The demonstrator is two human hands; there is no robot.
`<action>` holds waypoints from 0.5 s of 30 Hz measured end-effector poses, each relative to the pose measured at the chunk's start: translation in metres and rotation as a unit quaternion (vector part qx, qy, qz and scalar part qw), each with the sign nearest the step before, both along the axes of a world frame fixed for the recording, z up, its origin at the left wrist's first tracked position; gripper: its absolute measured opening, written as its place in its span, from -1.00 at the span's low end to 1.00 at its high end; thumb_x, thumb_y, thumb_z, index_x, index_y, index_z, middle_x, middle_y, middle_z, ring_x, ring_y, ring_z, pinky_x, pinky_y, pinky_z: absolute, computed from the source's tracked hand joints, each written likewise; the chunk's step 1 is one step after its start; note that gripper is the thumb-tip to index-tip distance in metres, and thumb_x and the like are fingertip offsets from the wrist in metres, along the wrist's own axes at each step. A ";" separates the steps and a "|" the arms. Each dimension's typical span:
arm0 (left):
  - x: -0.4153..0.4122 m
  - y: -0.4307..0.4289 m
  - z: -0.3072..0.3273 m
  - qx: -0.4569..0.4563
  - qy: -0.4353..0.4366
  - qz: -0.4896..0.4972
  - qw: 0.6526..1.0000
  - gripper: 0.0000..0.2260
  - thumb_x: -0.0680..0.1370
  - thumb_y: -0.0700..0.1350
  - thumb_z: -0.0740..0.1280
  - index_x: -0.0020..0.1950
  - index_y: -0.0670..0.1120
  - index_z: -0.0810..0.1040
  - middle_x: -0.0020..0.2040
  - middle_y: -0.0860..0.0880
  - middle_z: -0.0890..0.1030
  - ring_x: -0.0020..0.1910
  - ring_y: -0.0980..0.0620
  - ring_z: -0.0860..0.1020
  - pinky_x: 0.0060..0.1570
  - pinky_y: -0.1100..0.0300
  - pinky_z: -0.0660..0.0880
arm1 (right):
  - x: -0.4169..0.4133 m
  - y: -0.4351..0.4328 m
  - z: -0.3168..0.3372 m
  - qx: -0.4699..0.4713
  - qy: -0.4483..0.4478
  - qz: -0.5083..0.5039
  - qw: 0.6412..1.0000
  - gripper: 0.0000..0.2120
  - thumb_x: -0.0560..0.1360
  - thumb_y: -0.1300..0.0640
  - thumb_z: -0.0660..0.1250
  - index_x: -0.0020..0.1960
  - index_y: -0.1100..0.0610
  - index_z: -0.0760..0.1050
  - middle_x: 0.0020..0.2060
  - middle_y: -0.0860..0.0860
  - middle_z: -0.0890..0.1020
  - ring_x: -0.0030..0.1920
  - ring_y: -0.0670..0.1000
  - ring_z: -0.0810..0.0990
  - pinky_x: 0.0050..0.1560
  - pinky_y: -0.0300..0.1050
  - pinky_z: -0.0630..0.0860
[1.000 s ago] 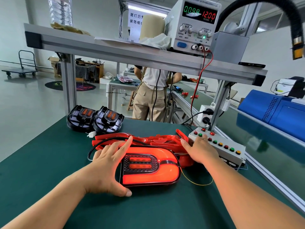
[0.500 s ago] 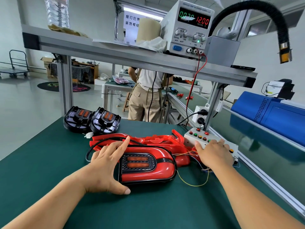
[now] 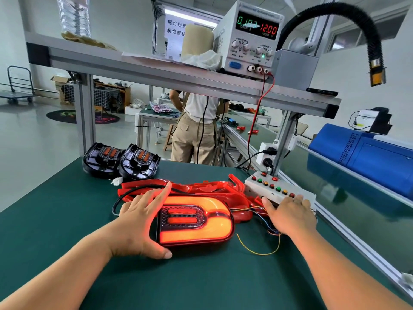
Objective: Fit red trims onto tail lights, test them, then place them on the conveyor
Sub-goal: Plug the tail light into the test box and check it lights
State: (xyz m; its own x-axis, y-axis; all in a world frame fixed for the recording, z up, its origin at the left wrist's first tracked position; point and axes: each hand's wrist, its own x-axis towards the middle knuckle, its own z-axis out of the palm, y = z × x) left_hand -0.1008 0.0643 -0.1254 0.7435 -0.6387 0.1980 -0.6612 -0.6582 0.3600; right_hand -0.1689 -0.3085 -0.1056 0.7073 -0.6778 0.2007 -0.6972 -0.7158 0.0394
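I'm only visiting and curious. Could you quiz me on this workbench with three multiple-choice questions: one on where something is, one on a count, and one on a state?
1. Where does the power supply stand?
A) on the floor
B) on the metal shelf overhead
C) on the blue machine

2. How many black tail lights, with no red trim fitted, lie on the green table?
A) one
B) two
C) four

3. What state is the tail light beside the left hand in?
A) glowing
B) dark
C) in pieces

Answers:
1 B: it sits on the shelf, and its display is lit.
2 B: two lie side by side at the far left.
3 A: its lens shines orange-red and tints the hand.
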 end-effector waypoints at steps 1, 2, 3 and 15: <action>0.000 0.000 0.000 0.001 -0.001 0.001 1.000 0.26 0.08 0.49 0.41 0.35 0.39 -0.56 0.50 0.26 -0.08 0.48 0.15 -0.06 0.50 0.02 -0.12 | 0.000 0.000 0.000 -0.003 0.002 -0.001 1.000 -0.09 0.47 -0.49 -0.17 0.42 0.22 0.34 0.43 0.21 0.32 0.38 0.21 0.32 0.27 0.12 0.42; 0.000 0.000 0.000 0.002 -0.001 0.003 1.000 0.26 0.08 0.49 0.41 0.35 0.39 -0.57 0.51 0.26 -0.08 0.49 0.15 -0.07 0.50 0.02 -0.12 | 0.000 0.001 0.000 -0.004 0.003 -0.001 1.000 -0.08 0.47 -0.48 -0.17 0.43 0.22 0.34 0.43 0.21 0.33 0.37 0.21 0.32 0.28 0.12 0.42; 0.000 0.000 0.000 0.002 0.000 0.004 1.000 0.26 0.08 0.49 0.41 0.35 0.39 -0.57 0.51 0.26 -0.08 0.49 0.15 -0.07 0.49 0.01 -0.12 | 0.000 0.001 0.000 -0.005 0.005 -0.001 1.000 -0.08 0.48 -0.48 -0.17 0.43 0.22 0.33 0.42 0.21 0.33 0.37 0.21 0.33 0.28 0.12 0.42; -0.004 0.000 0.005 0.017 0.009 0.003 1.000 0.25 0.11 0.48 0.42 0.30 0.39 -0.61 0.49 0.28 -0.10 0.51 0.08 -0.06 0.50 -0.01 -0.13 | 0.002 -0.003 0.002 0.014 -0.016 0.003 1.000 -0.13 0.49 -0.46 -0.14 0.40 0.21 0.35 0.38 0.19 0.36 0.34 0.19 0.33 0.20 0.09 0.43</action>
State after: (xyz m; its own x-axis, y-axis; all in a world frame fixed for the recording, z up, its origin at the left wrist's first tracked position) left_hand -0.1048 0.0645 -0.1206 0.7505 -0.6405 0.1628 -0.6511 -0.6744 0.3483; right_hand -0.1668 -0.3112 -0.1041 0.7056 -0.6787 0.2038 -0.6928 -0.7211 -0.0029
